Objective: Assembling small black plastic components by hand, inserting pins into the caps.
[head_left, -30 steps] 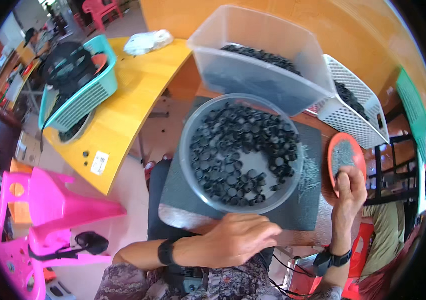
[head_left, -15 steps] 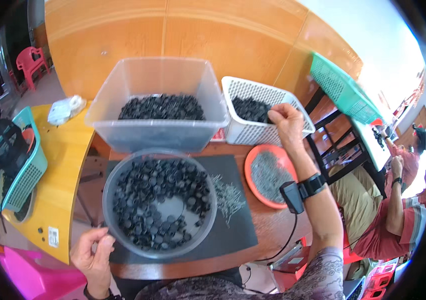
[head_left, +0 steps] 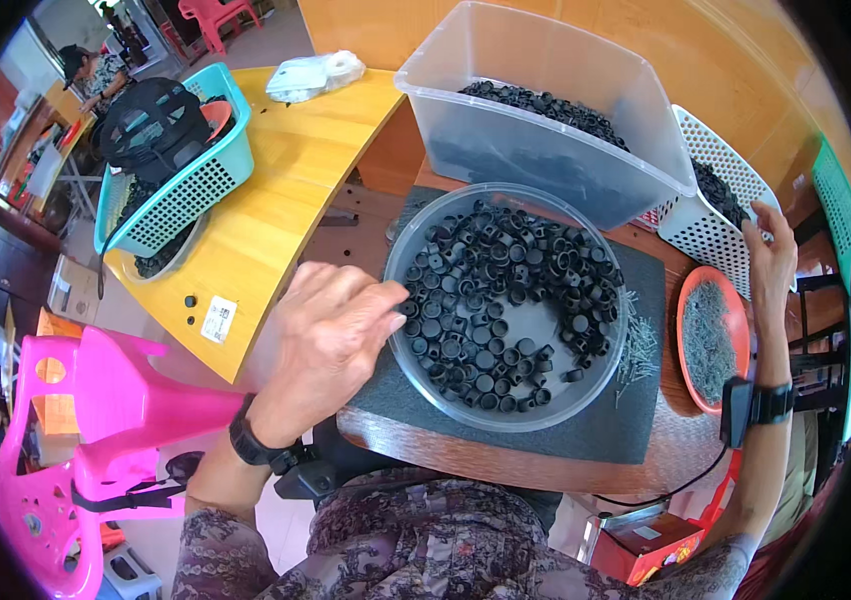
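A round clear tub [head_left: 536,325] full of small black caps [head_left: 486,358] sits on a dark mat [head_left: 586,442] on the brown surface [head_left: 686,458]. The left hand [head_left: 331,328] is at the tub's left rim, fingers bent together; whether they grip anything cannot be told. The right hand [head_left: 772,252] is at the white perforated basket [head_left: 708,235], fingers curled beside its rim; its grasp cannot be told either. Thin grey pins [head_left: 638,345] lie right of the tub, and more fill an orange dish [head_left: 741,325]. Behind the tub stands a large translucent bin [head_left: 556,165] of black pieces.
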Demonstrator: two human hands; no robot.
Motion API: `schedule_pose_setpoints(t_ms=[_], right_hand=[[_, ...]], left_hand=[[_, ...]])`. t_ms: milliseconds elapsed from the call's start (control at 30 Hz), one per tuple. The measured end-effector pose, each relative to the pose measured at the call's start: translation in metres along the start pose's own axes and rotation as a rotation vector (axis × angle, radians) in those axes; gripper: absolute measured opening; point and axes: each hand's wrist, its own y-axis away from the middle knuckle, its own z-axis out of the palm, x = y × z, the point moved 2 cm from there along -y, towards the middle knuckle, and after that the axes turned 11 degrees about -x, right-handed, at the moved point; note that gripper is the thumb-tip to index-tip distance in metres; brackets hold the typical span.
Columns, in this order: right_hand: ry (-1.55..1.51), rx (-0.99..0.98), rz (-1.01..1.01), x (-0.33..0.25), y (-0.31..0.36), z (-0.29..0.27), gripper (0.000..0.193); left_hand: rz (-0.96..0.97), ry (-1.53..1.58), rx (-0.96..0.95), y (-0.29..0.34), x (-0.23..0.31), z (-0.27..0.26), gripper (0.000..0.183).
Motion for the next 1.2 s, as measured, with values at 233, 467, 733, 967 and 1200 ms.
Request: schedule_pose_setpoints(t_ms=[233,467,733,967,1200], right_hand=[[-0.317,-0.155,0.021,-0.047,0.056,-0.004,0.021],[-0.483,-0.25,0.136,-0.053,0.076,-0.003,0.017],[-0.597,-0.252,0.108,-0.063,0.098,0.0,0.016],[-0.642,-0.266,0.118,-0.08,0.12,-0.006,0.016],[-0.473,-0.271,-0.156,-0.142,0.137,-0.017,0.015]], left_hand=[[0.231,-0.221,-0.259,-0.019,-0.005,0.009,0.018],[0.298,-0.322,-0.374,-0.028,-0.002,0.022,0.012],[0.271,-0.239,-0.35,-0.031,-0.011,0.026,0.021],[0.298,-0.154,-0.2,-0.026,-0.006,0.016,0.024],[0.148,-0.032,-0.107,-0.011,0.006,-0.006,0.036]])
